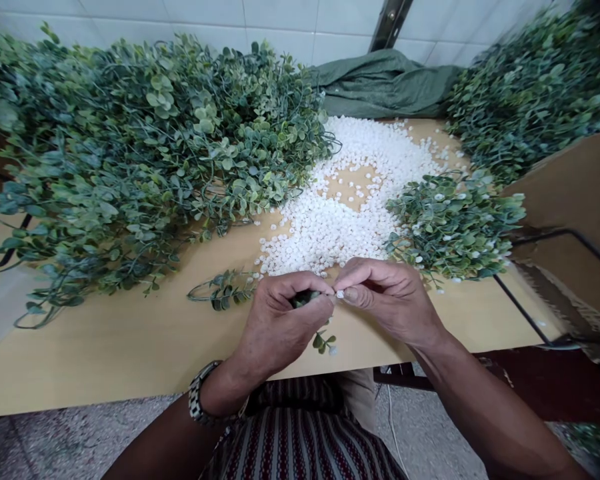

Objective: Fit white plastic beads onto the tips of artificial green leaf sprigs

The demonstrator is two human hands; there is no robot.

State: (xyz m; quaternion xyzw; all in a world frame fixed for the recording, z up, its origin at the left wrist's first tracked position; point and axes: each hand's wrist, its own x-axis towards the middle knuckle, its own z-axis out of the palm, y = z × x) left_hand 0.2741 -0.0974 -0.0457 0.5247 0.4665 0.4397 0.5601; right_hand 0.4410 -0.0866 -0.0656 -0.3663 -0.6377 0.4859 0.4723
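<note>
My left hand [285,320] is closed around an artificial greenery sprig [223,291], whose leafy stem trails out to the left over the table. A few of its leaves hang below the fingers, with a white bit at one tip. Between the thumb and forefinger of my right hand [390,300] is a small white bead-like flower [340,294]. Both hands' fingertips meet around it, at the sprig's tip. Just beyond them spreads a pile of the same white pieces [325,233].
A large heap of green sprigs [155,140] covers the left and back of the table [130,347]. At right lies a bunch dotted with white pieces [460,223]. Behind are a green cloth [385,83] and more foliage [540,93]; a cardboard box [575,200] stands far right.
</note>
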